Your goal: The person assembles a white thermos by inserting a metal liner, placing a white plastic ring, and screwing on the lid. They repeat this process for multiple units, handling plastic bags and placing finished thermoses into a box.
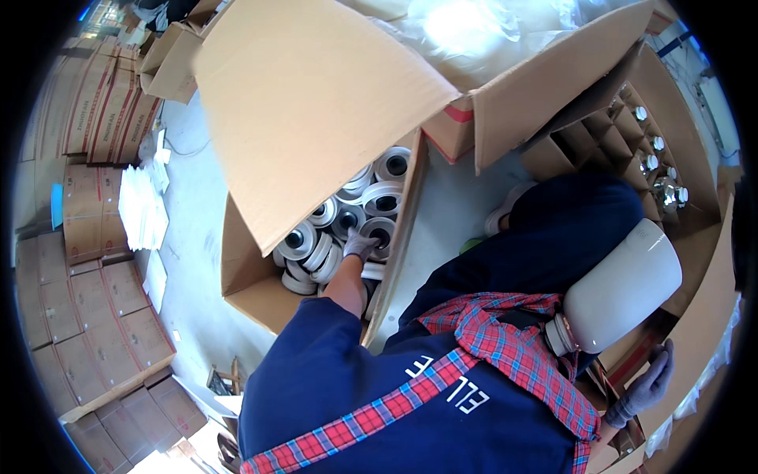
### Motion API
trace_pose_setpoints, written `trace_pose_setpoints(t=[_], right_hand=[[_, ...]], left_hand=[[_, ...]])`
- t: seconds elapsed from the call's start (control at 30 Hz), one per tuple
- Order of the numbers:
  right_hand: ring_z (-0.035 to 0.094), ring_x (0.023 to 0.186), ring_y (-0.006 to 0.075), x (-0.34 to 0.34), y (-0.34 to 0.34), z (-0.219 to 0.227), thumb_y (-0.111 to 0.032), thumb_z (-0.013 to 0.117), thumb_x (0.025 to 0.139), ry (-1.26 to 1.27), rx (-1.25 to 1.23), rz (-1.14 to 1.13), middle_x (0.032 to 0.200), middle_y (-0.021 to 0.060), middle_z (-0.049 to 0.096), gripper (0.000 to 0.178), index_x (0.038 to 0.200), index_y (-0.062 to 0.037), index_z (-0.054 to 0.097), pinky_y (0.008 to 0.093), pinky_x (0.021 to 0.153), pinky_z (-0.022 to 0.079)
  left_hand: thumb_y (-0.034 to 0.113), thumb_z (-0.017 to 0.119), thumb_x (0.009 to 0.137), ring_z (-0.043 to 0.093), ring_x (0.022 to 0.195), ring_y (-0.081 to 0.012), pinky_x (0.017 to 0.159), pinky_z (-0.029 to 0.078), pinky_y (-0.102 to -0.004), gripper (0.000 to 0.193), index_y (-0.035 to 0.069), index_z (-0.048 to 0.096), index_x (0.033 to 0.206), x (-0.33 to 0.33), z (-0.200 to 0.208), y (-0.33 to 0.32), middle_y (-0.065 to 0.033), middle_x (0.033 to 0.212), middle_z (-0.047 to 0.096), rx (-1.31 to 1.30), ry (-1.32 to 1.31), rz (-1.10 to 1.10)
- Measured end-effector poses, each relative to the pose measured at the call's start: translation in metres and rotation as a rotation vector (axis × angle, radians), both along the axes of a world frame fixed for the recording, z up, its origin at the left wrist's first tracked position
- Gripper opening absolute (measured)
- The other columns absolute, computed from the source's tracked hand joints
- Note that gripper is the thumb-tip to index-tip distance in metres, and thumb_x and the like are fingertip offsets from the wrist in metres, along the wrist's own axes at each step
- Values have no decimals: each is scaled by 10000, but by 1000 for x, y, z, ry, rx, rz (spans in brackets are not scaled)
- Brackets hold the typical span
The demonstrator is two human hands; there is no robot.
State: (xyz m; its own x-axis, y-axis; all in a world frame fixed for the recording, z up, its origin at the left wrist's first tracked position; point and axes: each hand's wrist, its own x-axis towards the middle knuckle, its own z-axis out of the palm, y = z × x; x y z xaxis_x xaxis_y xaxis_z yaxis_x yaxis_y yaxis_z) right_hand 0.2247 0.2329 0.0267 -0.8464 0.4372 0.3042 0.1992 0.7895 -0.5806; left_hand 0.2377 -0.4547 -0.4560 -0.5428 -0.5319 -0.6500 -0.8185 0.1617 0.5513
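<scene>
My left hand (360, 246), in a light grey glove, reaches into an open cardboard box (245, 278) of white round lids with black centres. Its thumb and fingers are apart, touching a white lid (381, 235) among the pile. Across my lap leans a large white frosted jar (624, 286), tilted with its silver-grey cap (560, 336) toward my body. My right hand (647, 385), also gloved in grey, is apart from the jar at the lower right. Its fingers are stretched out, and no held object shows.
A raised cardboard flap (316, 103) covers part of the lid box. Behind it stands a carton of clear plastic wrap (474, 39). At right, a divided carton (608, 130) holds several clear, white-capped bottles (669, 193). Stacked cartons (103, 308) and white sheets (142, 209) stand left.
</scene>
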Motion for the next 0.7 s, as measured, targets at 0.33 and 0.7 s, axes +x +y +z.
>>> trace_pose_setpoints(t=[0.33,0.7], right_hand=[[681,972,278,-20,-87,26,-29,573,942,202,89,420,1099,165,688,287,1210,29,659,372,865,546],[650,1008,385,-118,-112,90,-254,697,875,279,167,500,1201,212,603,578,1365,-11,510,438,814,549]], left_hand=[[100,932,655,632,1081,-236,930,546,-393,759,-1,471,1249,-77,459,117,-123,1168,629,18,452,-395],[-4,737,836,552,1276,-220,1099,440,-382,734,-28,368,1470,-176,554,407,-146,1388,556,1188,1012,-628]])
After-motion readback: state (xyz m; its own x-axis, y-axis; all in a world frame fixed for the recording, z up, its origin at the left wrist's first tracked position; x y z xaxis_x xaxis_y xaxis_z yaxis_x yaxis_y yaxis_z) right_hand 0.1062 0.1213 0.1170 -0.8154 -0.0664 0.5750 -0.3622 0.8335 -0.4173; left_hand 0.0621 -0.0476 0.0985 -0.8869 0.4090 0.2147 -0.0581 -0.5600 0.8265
